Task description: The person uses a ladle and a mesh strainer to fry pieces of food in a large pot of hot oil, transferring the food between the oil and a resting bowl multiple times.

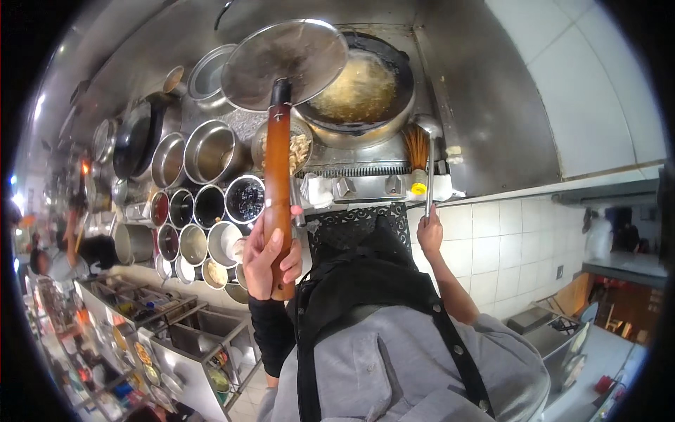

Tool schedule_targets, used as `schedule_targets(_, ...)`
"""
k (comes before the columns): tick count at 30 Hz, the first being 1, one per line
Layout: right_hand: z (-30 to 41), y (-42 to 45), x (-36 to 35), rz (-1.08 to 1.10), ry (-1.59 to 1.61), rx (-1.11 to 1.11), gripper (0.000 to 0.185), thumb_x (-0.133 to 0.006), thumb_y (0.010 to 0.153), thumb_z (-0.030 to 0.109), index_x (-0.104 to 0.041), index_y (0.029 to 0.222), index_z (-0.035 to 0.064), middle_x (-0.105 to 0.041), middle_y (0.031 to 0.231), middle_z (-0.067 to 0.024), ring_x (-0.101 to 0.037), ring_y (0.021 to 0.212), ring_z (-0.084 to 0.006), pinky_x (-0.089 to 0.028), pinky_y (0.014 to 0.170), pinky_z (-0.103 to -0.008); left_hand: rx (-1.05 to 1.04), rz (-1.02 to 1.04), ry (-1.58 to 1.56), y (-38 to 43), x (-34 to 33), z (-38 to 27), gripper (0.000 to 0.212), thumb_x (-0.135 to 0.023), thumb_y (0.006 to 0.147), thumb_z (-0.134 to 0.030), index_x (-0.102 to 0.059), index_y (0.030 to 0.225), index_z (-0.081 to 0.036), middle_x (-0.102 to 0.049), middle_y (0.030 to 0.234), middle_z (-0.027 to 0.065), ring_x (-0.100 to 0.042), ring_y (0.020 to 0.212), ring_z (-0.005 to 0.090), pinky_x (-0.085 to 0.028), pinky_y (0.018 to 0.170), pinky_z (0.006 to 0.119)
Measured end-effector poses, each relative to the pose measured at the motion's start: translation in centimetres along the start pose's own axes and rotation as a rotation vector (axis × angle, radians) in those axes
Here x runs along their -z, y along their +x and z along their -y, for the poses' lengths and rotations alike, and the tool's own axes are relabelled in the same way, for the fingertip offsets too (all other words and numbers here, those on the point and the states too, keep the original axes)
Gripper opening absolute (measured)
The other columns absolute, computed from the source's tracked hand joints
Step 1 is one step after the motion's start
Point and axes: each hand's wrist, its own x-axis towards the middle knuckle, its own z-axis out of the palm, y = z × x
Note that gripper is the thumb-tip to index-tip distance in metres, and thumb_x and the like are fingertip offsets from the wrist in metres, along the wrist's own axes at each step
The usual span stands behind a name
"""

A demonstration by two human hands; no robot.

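Observation:
My left hand grips the wooden handle of a large round wire-mesh strainer, raised left of the wok. In my right hand is the metal handle of a ladle, whose bowl lies at the right end of the stove. A large black wok on the stove holds bubbling yellowish oil. A bamboo wok brush with a yellow end stands beside the ladle. Partly behind the strainer's handle sits a perforated skimmer with pale food pieces.
Steel pots, dark pans and several containers of sauces and seasonings stand to the left. A folded white cloth lies on the stove's front edge. Further left, a co-worker is at another station. A tiled wall borders the right.

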Motion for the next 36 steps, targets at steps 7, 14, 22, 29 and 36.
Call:
schedule_targets(7, -1.2, 0.2, -0.7, 0.099, -0.278, 0.059, 0.074, -0.063, 0.091, 0.005, -0.027, 0.156, 0.0043, -0.057, 0.122, -0.0265, -0.064, 0.098, -0.0448, -0.054, 0.088, -0.0530, 0.145, 0.211, -0.050, 0.4, 2.9, -0.7, 0.040, -0.059, 0.098, -0.004, -0.046, 0.135, 0.004, -0.060, 0.117, 0.0155, -0.049, 0.062, 0.0123, -0.047, 0.052, 0.028)
schedule_targets(14, 22.2, 2.7, 11.2, 0.967, 1.206, -0.326, 0.046, -0.051, 0.108, 0.037, -0.064, 0.121, -0.0061, -0.072, 0.103, -0.0214, -0.072, 0.095, -0.0314, -0.060, 0.088, -0.0447, 0.160, 0.388, 0.145, 5.7, 2.4, 5.4, 0.062, -0.074, 0.085, -0.001, -0.043, 0.139, 0.002, -0.068, 0.113, 0.0128, -0.064, 0.115, 0.0230, -0.048, 0.107, 0.041)
schedule_targets(22, 29.8, 7.7, 17.0, 1.168, 1.553, -0.488, 0.041, -0.058, 0.105, 0.028, -0.052, 0.130, -0.0038, -0.057, 0.080, -0.0123, -0.039, 0.043, -0.0088, -0.029, 0.037, -0.0250, -0.057, 0.496, 0.701, 11.5, -2.5, 6.8, 0.059, -0.069, 0.094, -0.006, -0.043, 0.147, -0.001, -0.061, 0.137, 0.0136, -0.063, 0.118, 0.0205, -0.050, 0.104, 0.037)
schedule_targets(29, 24.9, 14.1, 16.9, 0.948, 1.248, -0.411, 0.051, -0.055, 0.096, 0.000, -0.044, 0.146, -0.0025, -0.056, 0.077, -0.0057, -0.040, 0.044, -0.0072, -0.030, 0.039, -0.0248, -0.262, 0.432, 1.096, 7.4, -10.4, -1.2, 0.048, -0.061, 0.092, 0.006, -0.056, 0.140, 0.004, -0.064, 0.135, 0.0226, -0.063, 0.122, 0.0380, -0.047, 0.105, 0.040)
schedule_targets(36, 18.4, 17.7, 13.3, 0.508, 0.607, -0.158, 0.012, -0.059, 0.089, 0.005, -0.067, 0.093, -0.0022, -0.060, 0.064, -0.0090, -0.056, 0.055, -0.0173, -0.044, 0.051, -0.0357, -0.726, 0.578, 0.867, 1.3, -14.1, -3.9, 0.023, -0.063, 0.088, 0.005, -0.071, 0.109, 0.008, -0.073, 0.109, 0.0227, -0.072, 0.097, 0.0334, -0.059, 0.082, 0.039)
